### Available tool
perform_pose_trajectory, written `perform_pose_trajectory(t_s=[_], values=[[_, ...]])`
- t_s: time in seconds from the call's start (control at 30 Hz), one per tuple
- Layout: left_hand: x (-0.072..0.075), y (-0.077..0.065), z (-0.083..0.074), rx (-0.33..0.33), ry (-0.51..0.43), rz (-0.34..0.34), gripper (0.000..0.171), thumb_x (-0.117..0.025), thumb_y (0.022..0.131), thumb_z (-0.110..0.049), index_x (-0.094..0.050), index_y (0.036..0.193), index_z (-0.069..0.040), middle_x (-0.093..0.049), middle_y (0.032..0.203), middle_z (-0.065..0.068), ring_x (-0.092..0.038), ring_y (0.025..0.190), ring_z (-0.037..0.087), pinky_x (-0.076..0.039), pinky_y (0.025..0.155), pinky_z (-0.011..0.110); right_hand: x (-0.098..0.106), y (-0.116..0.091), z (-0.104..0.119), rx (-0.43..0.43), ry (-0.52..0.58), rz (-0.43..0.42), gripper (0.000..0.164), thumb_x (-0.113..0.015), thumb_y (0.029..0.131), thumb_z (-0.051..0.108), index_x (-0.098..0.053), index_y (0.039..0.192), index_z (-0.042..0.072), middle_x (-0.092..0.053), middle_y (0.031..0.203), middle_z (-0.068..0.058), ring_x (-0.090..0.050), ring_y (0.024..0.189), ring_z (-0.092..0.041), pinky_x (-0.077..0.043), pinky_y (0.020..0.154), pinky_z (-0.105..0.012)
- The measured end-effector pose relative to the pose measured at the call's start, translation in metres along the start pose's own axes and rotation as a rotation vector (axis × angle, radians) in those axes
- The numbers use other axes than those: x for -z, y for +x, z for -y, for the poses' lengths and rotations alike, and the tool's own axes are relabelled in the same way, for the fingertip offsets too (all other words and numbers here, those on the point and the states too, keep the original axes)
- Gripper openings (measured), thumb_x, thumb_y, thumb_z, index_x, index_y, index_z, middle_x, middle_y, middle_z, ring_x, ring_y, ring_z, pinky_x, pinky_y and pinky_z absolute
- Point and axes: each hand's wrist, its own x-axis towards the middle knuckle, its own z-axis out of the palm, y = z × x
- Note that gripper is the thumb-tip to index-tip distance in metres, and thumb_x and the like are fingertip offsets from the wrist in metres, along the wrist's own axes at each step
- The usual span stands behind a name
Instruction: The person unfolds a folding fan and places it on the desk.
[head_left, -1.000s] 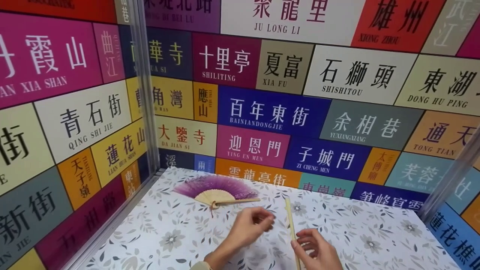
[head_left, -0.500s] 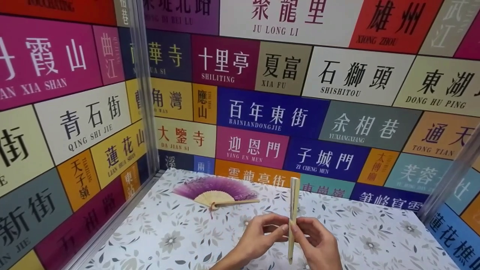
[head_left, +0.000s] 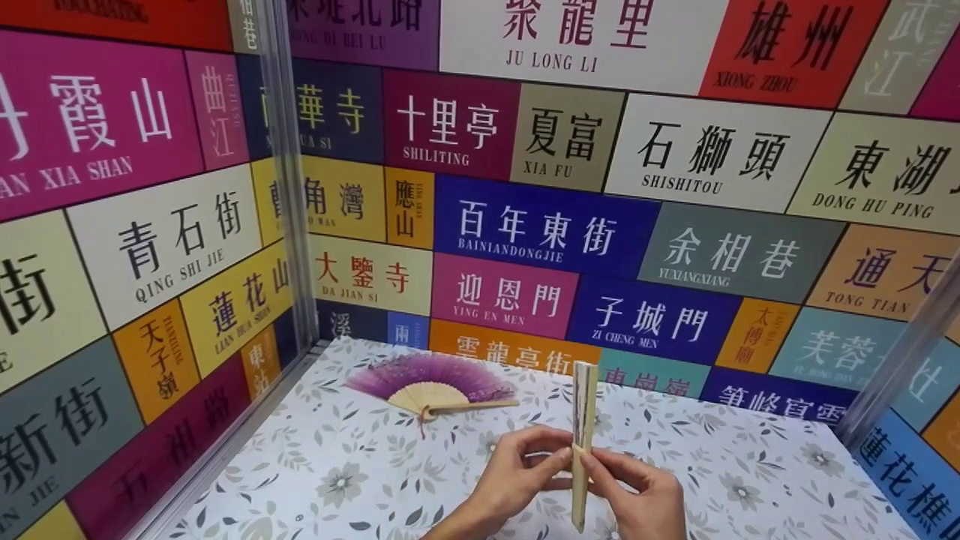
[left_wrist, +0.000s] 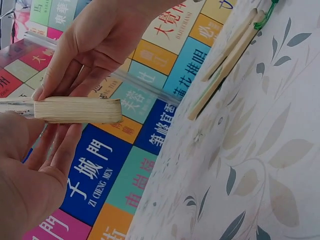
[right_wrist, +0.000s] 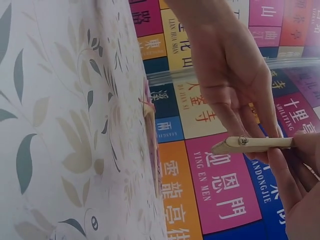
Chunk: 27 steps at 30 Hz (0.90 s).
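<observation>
A folded hand fan (head_left: 583,409) with pale wooden ribs stands nearly upright between my hands, above the table. My left hand (head_left: 517,472) pinches it from the left with thumb and fingers. From the right, my right hand (head_left: 645,495) pinches it at about the same height. The left wrist view shows the stacked rib edges (left_wrist: 80,110) pressed flat together. In the right wrist view, a small round metal rivet (right_wrist: 243,140) sits near the fan's lower end. Most of the folded leaf is hidden between the ribs.
A spread purple fan (head_left: 480,375) with pale ribs and a reddish cord lies at the table's back left. Another, nearly closed fan (left_wrist: 225,70) with a green cord lies on the leaf-patterned tablecloth (head_left: 345,480). Sign-printed panels (head_left: 510,292) wall the table in.
My left hand, apart from the folded fan one second ago, has moved right and now pinches it too. The fan has been raised upright and since shifted slightly left.
</observation>
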Motion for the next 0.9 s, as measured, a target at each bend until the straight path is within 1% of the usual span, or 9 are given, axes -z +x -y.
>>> perform_pose_trajectory(t_s=[0.2,0.37,0.53,0.6,0.8,0.9], values=[[-0.0013,0.0,0.0004,0.051,-0.055,-0.001,0.027,-0.065,0.099,-0.018,-0.067,0.122,-0.003,-0.074,0.114,0.016,-0.073,0.102,0.025,-0.064,0.085,0.042,0.0019,0.0006,0.0,-0.037,0.05,-0.014,0.033,-0.088,0.078,0.028,-0.08,0.105,0.011,-0.079,0.099,-0.01,-0.077,0.087,-0.02,-0.066,0.074,-0.035],[-0.0021,-0.0013,-0.0006,0.075,-0.063,-0.01,0.028,-0.066,0.098,-0.02,-0.068,0.121,-0.004,-0.074,0.114,0.016,-0.073,0.104,0.027,-0.064,0.086,0.042,0.0018,0.0007,-0.0005,-0.055,0.057,-0.027,0.035,-0.089,0.077,0.029,-0.08,0.105,0.01,-0.079,0.097,-0.009,-0.077,0.086,-0.02,-0.066,0.074,-0.034],[-0.0018,-0.0044,-0.0001,0.095,-0.069,-0.036,0.029,-0.068,0.097,-0.02,-0.069,0.121,-0.004,-0.074,0.113,0.016,-0.073,0.104,0.029,-0.064,0.085,0.043,0.0003,-0.0004,-0.0025,-0.074,0.096,-0.026,0.033,-0.088,0.077,0.025,-0.08,0.105,0.008,-0.079,0.095,-0.011,-0.077,0.087,-0.023,-0.066,0.077,-0.033],[-0.0019,-0.0048,0.0001,0.096,-0.069,-0.042,0.029,-0.068,0.097,-0.021,-0.069,0.121,-0.004,-0.074,0.113,0.016,-0.073,0.104,0.029,-0.064,0.085,0.042,0.0,-0.0006,-0.0029,-0.076,0.102,-0.027,0.033,-0.088,0.078,0.025,-0.079,0.105,0.008,-0.079,0.094,-0.011,-0.077,0.086,-0.023,-0.065,0.077,-0.033],[-0.0031,-0.0027,0.0007,0.065,-0.072,-0.017,0.029,-0.068,0.097,-0.018,-0.068,0.122,-0.003,-0.074,0.114,0.016,-0.073,0.104,0.025,-0.063,0.086,0.043,0.0,-0.0009,-0.0015,-0.031,0.069,-0.048,0.03,-0.086,0.081,0.024,-0.079,0.104,0.005,-0.079,0.092,-0.011,-0.077,0.083,-0.021,-0.066,0.074,-0.031],[-0.0033,-0.0026,0.0005,0.067,-0.077,-0.019,0.029,-0.068,0.097,-0.018,-0.067,0.121,-0.002,-0.074,0.113,0.016,-0.073,0.103,0.024,-0.063,0.086,0.043,0.0003,-0.0012,-0.0007,-0.028,0.066,-0.049,0.03,-0.085,0.083,0.023,-0.078,0.105,0.004,-0.079,0.092,-0.011,-0.077,0.082,-0.02,-0.066,0.073,-0.031]])
